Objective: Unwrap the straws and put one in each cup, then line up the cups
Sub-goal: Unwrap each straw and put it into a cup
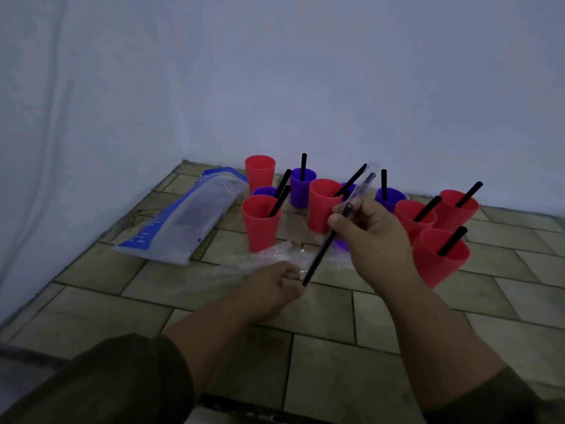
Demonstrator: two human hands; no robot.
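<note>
Right grip (373,237) closed round black plastic straw (321,255) at mid-length; straw tilted, upper end inside clear plastic wrapper (363,185). Left grip (272,286) pinches bare lower end of straw, over middle of tile-patterned counter (397,338). Red plastic cups (261,228) and purple plastic cups (301,191) clustered toward far edge, most holding black straws. Blue-and-white plastic bag (183,218) near left edge. Crumpled clear wrappers (244,264) beside left grip.

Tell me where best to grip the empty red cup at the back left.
Probably round the upper wall of the red cup, coming from its left over the flat bag: it stands upright, widest at the rim, with purple cups close at its right and front.
</note>
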